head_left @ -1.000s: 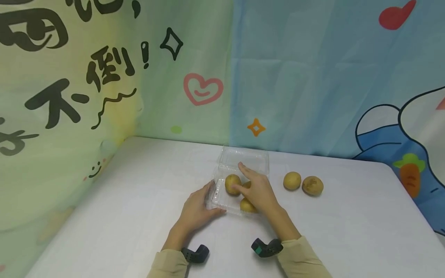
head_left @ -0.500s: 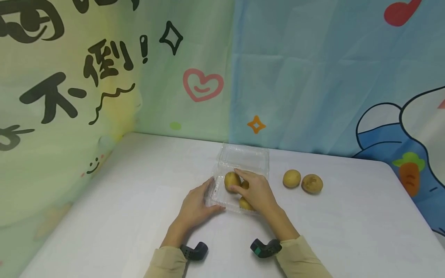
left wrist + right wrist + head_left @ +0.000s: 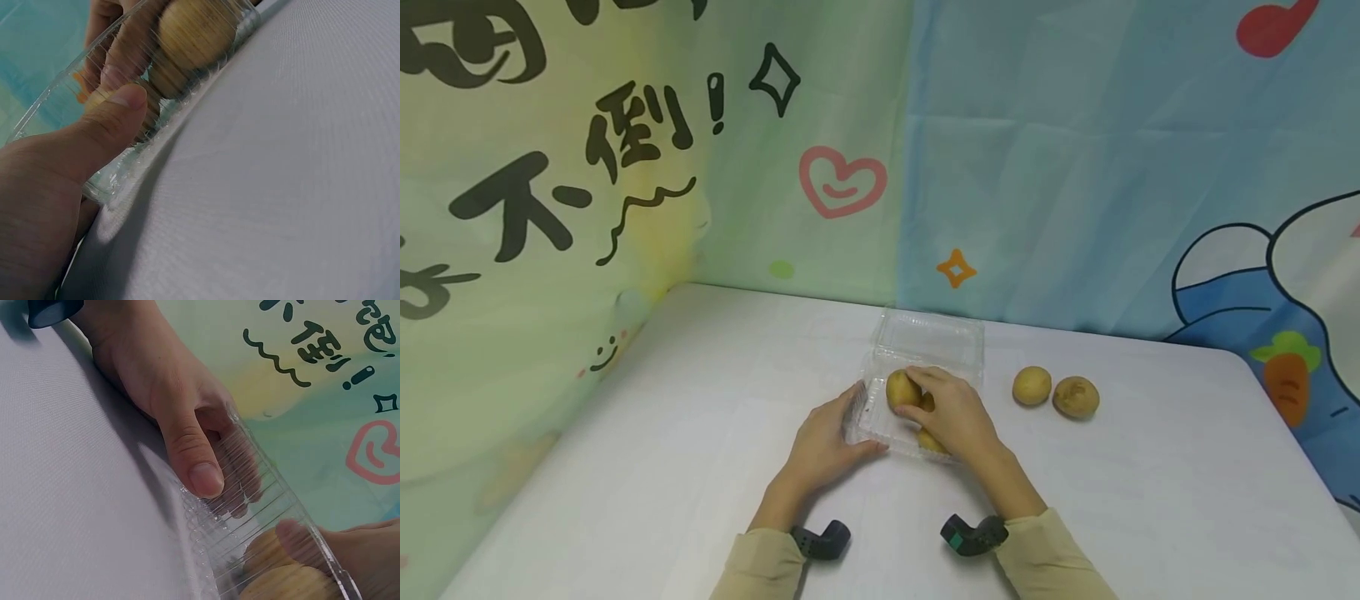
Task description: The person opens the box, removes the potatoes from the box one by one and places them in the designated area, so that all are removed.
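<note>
A clear plastic clamshell box (image 3: 891,432) lies on the table with its ribbed lid (image 3: 929,335) folded back. My left hand (image 3: 826,447) holds the box's near left corner, thumb along the front wall and fingers at the left side. Inside, my right hand (image 3: 957,418) pinches the leftmost potato (image 3: 901,388) between thumb and index finger. Another potato (image 3: 930,440) sits near the front wall, partly under that hand; a third potato (image 3: 928,402) is mostly hidden behind the thumb and fingers. Through the ribbed wall, the left wrist view shows a large potato (image 3: 197,32) close up.
Right of the box, two loose potatoes (image 3: 1032,386) rest close together on the white table (image 3: 1157,492). A printed cloth backdrop (image 3: 1045,200) hangs along the back and left sides. Dark camera mounts (image 3: 974,535) are strapped at both wrists.
My right hand's raised index finger has come down onto the leftmost potato, and thumb and finger have closed on it. My left hand stays at the box corner. The head view tilts slightly.
</note>
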Demonstrator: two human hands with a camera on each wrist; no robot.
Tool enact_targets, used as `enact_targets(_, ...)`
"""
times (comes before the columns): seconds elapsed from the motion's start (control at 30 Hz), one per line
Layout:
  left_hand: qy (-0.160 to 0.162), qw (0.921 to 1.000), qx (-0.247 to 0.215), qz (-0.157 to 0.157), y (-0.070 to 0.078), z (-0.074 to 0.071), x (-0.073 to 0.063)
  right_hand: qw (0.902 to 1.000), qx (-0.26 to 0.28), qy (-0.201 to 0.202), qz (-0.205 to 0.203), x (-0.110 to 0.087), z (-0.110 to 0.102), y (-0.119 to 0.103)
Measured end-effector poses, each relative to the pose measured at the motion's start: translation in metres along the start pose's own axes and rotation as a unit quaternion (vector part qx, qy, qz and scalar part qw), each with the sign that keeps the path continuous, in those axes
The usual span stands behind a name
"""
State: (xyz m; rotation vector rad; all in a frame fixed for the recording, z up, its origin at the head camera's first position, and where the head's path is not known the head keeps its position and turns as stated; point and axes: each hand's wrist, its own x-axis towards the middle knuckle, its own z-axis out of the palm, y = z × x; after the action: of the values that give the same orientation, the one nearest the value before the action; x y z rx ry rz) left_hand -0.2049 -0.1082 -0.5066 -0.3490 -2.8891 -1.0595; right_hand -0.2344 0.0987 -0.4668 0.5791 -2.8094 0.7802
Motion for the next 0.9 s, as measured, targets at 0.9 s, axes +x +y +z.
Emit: enact_targets(0.9, -0.001, 1.0, 0.004, 0.0, 0.0001, 0.0002, 0.0, 0.9967, -0.006, -0.066, -0.046, 0.0012, -0.0034, -0.0031)
